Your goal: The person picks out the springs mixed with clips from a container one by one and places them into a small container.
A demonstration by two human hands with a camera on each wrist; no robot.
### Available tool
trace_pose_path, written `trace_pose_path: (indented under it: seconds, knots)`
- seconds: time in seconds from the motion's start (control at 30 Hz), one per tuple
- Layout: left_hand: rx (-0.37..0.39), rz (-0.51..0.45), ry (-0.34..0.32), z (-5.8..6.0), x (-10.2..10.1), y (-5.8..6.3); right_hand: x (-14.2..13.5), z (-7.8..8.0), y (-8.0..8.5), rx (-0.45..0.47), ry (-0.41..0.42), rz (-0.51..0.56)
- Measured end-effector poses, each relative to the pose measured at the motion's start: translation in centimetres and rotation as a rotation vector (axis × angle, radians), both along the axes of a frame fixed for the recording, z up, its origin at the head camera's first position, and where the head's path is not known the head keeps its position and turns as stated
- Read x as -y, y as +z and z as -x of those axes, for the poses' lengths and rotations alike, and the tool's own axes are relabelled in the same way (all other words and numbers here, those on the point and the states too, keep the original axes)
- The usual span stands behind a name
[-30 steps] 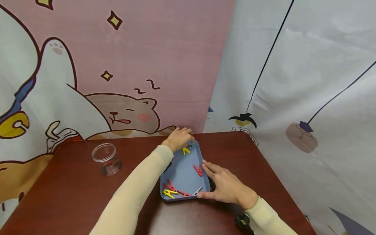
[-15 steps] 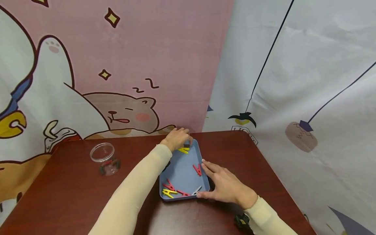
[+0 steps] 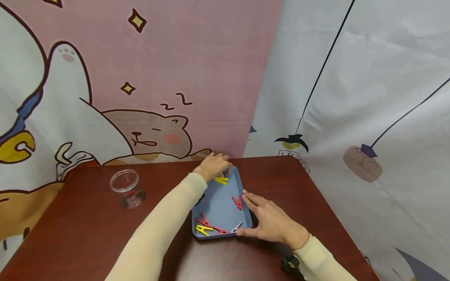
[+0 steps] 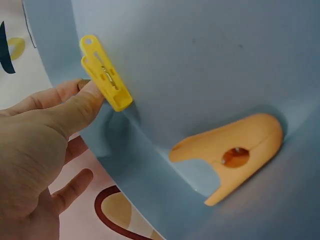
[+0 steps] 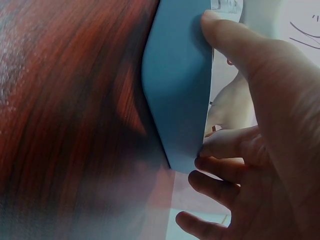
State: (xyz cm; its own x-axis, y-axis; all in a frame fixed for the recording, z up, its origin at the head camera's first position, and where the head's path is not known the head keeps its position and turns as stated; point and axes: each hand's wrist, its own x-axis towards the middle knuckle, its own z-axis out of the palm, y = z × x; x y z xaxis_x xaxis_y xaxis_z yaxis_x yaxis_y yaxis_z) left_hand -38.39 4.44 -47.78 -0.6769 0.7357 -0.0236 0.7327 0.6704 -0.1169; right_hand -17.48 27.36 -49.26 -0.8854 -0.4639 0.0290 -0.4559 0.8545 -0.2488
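Note:
At the far end of the blue tray (image 3: 219, 203), my left hand (image 3: 212, 167) reaches inside. In the left wrist view its thumb and forefinger pinch a brown clothespin (image 4: 83, 84), of which only a ridged bit shows. A yellow clothespin (image 4: 106, 75) lies right beside the thumb tip. An orange clip (image 4: 235, 156) with a round hole sits in the tray's corner, hidden in the head view. My right hand (image 3: 275, 222) spans the tray's near right corner, thumb on the front rim and fingertips on the right side. A red clothespin (image 3: 237, 203) lies near those fingertips.
Near the tray's front wall lie red clothespins (image 3: 220, 230), a yellow clothespin (image 3: 203, 230) and a grey clothespin (image 3: 237, 227). A clear plastic jar (image 3: 124, 181) with small things in its bottom stands left on the brown table (image 3: 88, 234). A printed cloth (image 3: 211, 78) hangs behind.
The yellow clothespin by my left hand has turned sideways. The dark clothespin beside it has gone from sight under the fingers. My right hand and the tray stay put.

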Motion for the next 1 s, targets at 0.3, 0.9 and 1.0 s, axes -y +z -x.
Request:
trace_pose_path:
  seconds: [0.3,0.9,1.0]
  knots:
    - [0.0,-0.034,0.0,-0.7,0.4,0.6,0.2,-0.1,0.2,0.013,-0.012,0.004]
    - [-0.066,-0.085,0.008,-3.3,2.0,2.6,0.2,0.0,0.0,-0.013,-0.001,-0.003]
    - [-0.073,-0.101,0.005,-3.8,2.5,3.1,0.3,0.0,0.0,-0.01,-0.008,-0.012]
